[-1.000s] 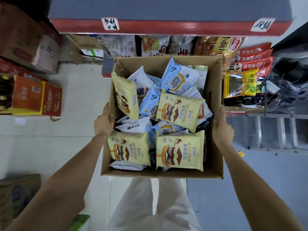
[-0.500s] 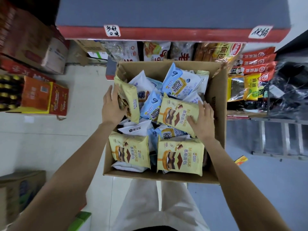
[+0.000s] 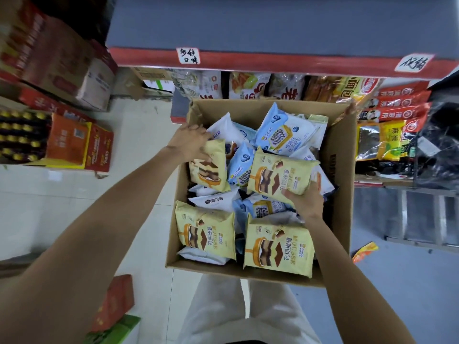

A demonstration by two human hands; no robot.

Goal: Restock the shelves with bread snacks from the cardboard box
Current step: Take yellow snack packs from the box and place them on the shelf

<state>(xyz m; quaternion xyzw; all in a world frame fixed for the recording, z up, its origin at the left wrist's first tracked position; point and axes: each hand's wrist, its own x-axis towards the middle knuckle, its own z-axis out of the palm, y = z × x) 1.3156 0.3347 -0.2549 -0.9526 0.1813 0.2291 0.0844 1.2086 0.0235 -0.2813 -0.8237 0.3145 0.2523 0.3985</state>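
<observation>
An open cardboard box (image 3: 340, 184) stands on the floor before the shelf, filled with several yellow, blue and white bread packets. My left hand (image 3: 188, 142) grips the top edge of a yellow mousse-bread packet (image 3: 210, 170) at the box's left side. My right hand (image 3: 304, 201) holds the lower right corner of another yellow packet (image 3: 275, 175) in the middle of the box, lifted a little above the pile. Two more yellow packets (image 3: 206, 232) lie at the near end. The red-edged shelf (image 3: 273, 62) runs above the box.
Bagged snacks fill the lower shelf behind the box (image 3: 248, 85). Red and yellow packs hang at the right (image 3: 397, 112). Cartons of bottles (image 3: 74, 142) stand on the floor at left. A metal step ladder (image 3: 422, 217) lies at right, and an orange wrapper (image 3: 365, 252) on the floor.
Both hands left the box's outer sides and reached inside. The left hand took the yellow packet at the left; the right hand closed on the middle yellow packet and raised it.
</observation>
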